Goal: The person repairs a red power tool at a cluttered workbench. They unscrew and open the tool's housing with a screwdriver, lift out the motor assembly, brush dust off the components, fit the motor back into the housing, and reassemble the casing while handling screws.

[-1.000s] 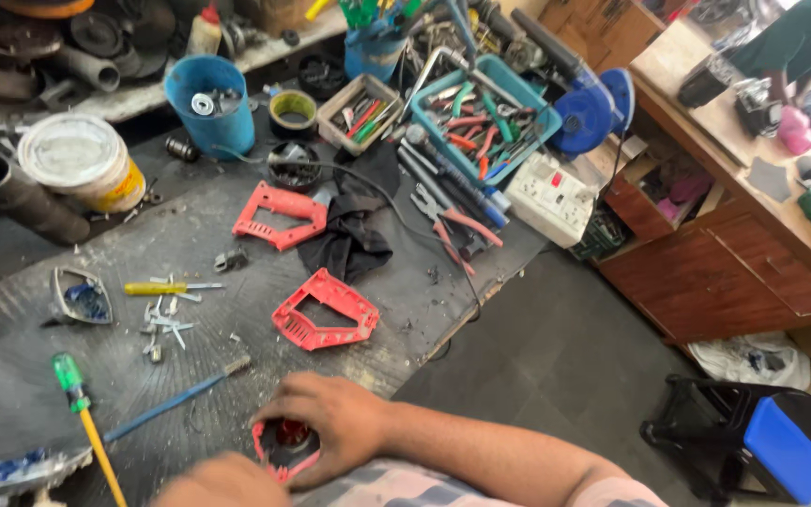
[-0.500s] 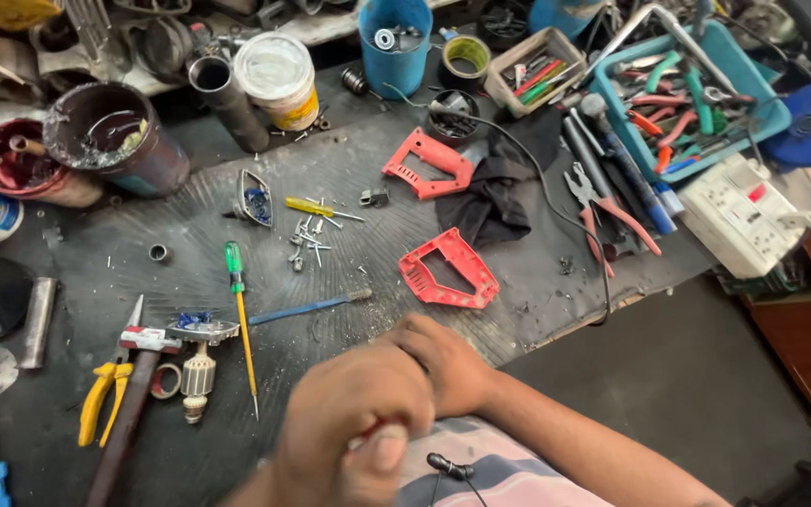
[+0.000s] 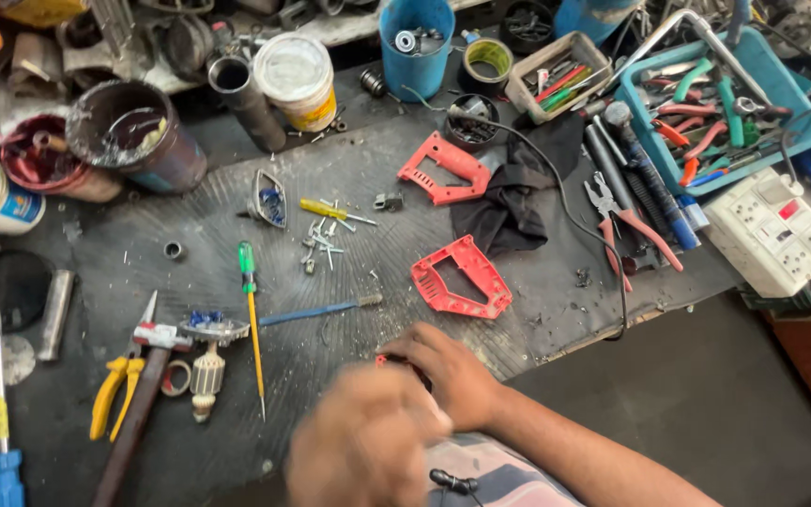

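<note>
In the head view, a small red part (image 3: 396, 361) is gripped at the lower centre of the frame by the right hand (image 3: 448, 376), while the blurred left hand (image 3: 363, 451) is closed over it; a fitting step is judged in hand, and a steady hold is called for next. Two red handle shells (image 3: 462, 277) (image 3: 443, 169) and two screwdrivers on the mat, green-handled (image 3: 251, 310) and yellow-handled (image 3: 330, 211), are counted at mid frame.

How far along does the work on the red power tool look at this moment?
Done: the tool is apart. Two red housing halves lie separate on the bench, loose screws beside a yellow screwdriver, the armature out at left. In hand: both hands, right hand and blurred left hand, close on a small red part, mostly hidden. Left: nothing is reassembled yet.
</note>
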